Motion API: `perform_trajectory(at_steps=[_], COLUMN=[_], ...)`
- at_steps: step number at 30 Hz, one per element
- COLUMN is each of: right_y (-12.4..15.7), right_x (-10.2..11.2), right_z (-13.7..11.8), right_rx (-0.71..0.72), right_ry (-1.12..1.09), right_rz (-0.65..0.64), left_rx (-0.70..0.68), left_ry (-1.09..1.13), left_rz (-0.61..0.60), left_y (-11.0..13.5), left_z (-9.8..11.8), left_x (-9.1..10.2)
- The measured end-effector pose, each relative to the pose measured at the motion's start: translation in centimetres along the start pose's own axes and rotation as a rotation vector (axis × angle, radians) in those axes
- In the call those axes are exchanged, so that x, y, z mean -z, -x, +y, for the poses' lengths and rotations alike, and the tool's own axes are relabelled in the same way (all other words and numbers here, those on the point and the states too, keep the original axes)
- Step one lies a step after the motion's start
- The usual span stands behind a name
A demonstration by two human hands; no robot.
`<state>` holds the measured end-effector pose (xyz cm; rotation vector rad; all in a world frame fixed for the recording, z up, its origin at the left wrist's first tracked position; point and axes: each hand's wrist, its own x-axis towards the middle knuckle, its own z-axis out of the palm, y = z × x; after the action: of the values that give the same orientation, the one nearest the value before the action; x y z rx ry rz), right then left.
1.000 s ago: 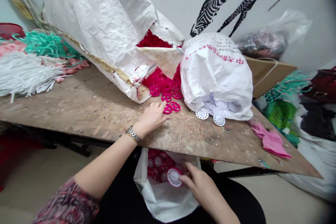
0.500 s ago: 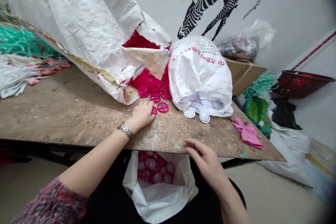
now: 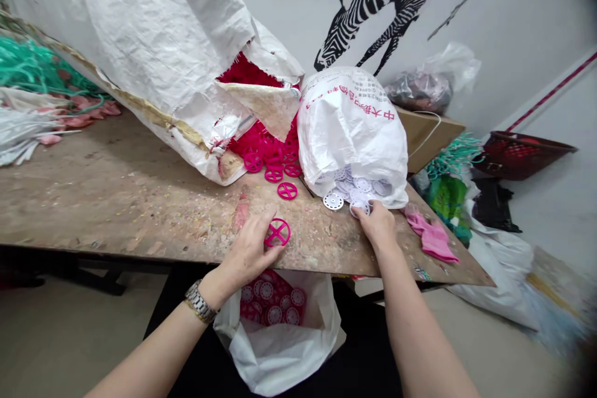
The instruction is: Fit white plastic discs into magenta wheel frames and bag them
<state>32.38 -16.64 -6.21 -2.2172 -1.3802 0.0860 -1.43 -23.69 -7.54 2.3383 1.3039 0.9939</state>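
My left hand (image 3: 249, 249), with a metal watch on the wrist, grips a pink spoked plastic wheel (image 3: 278, 232) near the table's front edge. The thumb and fingers close on the wheel's left side. At the mouth of the smaller white sack (image 3: 354, 130), my right hand (image 3: 381, 227) has its thumb and fingertips on a white slotted plastic disc (image 3: 359, 209). Another white disc (image 3: 333, 201) lies just left of it, and several more fill the sack's mouth. Loose pink wheels (image 3: 287, 191) lie between this sack and the large torn sack (image 3: 140, 43), where more pink parts show.
Below the table edge, an open white bag (image 3: 280, 354) holds pink wheels with white discs on them. A pink cloth (image 3: 433, 237) lies at the table's right. Green strands (image 3: 44, 68) and white strips (image 3: 21, 127) sit at the left. A cardboard box (image 3: 431, 137) stands behind the smaller sack.
My left hand has drawn a pink wheel from the pile toward the table's front edge. My right hand has moved forward from the edge and taken hold of a white disc.
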Motion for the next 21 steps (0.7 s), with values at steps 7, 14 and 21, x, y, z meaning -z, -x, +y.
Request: perform_trajectory(at_steps=[7,14,21], right_y=[0.6,6.6,13.5], right_x=[0.8,2.8,1.9], right_z=[0.3,-3.2,-8.6], right_rx=[-0.036,0.052,-0.045], right_ry=[-0.238,-0.716,-1.21], right_rz=[0.082,-0.125,-0.555], left_rx=[-0.03,-0.064,-0.185], left_ry=[0.042,0.072,0.075], left_rz=[0.023,0.017,-0.012], left_y=[-0.1,-0.5,-0.9], left_z=[-0.2,0.6,2.9], left_x=[0.2,0.1,-0.2])
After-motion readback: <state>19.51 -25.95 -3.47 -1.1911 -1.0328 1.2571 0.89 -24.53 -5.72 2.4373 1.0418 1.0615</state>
